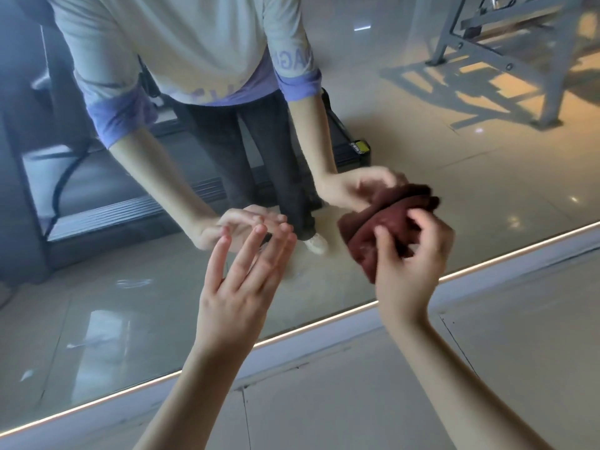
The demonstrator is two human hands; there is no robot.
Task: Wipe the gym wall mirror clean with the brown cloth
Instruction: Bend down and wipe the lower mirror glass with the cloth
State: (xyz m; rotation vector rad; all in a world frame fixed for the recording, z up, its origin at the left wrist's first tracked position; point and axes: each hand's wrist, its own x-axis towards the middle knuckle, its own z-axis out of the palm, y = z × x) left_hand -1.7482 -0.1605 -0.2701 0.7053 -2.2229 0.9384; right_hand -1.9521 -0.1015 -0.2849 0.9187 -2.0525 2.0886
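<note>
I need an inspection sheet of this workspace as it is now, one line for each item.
Surface: wall mirror, with pale smears low on the left.
Job's things: brown cloth, bunched, against the glass near its bottom edge.
Clutter: nothing seen.
Hands: left hand open, fingers straight, close to the glass; right hand grips the cloth.
Cables: nothing seen.
Surroundings: tiled floor; treadmill and metal frame appear in the reflection.
</note>
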